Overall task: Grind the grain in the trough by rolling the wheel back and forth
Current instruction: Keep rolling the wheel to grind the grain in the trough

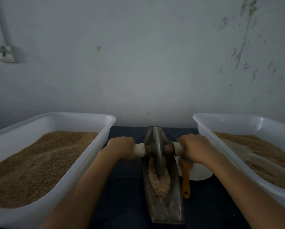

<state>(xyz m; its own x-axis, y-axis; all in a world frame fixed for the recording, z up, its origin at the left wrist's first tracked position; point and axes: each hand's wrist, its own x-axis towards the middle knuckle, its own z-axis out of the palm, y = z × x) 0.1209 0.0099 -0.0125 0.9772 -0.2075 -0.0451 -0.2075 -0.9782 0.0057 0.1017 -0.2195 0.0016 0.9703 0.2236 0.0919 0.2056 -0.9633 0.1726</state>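
We find no legible writing. Narrow boat-shaped metal trough (163,204) on dark cloth (122,187), holding pale crushed grain (160,182). Thin metal wheel (157,151) stands upright mid-trough on a wooden axle. Our left hand (122,148) and right hand (193,148) curl round its white end grips. Two white plastic tubs (103,144) flank it, holding brown granular meal. Yellow-handled brush (185,176) lies beside the trough.

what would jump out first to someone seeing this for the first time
Dead centre, a metal wheel stands in a narrow trough of pale crushed grain, with the left hand and right hand gripping its axle handles. Two big white tubs of brown grain flank it, the left tub and the right tub.
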